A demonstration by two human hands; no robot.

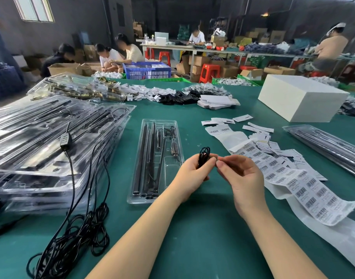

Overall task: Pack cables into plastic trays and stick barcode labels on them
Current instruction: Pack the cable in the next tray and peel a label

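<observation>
- We are seeing two bare forearms nearest the camera, reaching forward over the green counter (pixel 202 238).
- Left hand (pixel 192 176) is gripping a small black coiled cable (pixel 204 157), fingers curling round the bundle, loops sticking up above the fist.
- Right hand (pixel 241 174) is sitting just beside the left, thumb and fingertips pinching together at the coil's right edge; a cable end there is too small for us to make out, so we cannot tell whether this grip is holding it.
- Clear plastic tray (pixel 155 160) is lying flat on the counter just left of and beyond the hands, long black bars filling its left slots, a small metal part in an upper right slot; the pocket nearest the left hand is looking clear.
- Barcode label sheets (pixel 311 190) are spreading out to the right of the hands, with loose label strips (pixel 259 127) farther back.
- Tangle of black cables (pixel 76 238) is lying at lower left, one lead with an inline controller (pixel 65 140) running up over the stack of filled trays (pixel 41 150).
- Another filled tray (pixel 329 146) is sitting at far right, well apart from the hands.
- White box (pixel 301 97) is standing at the right rear of the counter.
- People are sitting and working among cardboard boxes in the background.
</observation>
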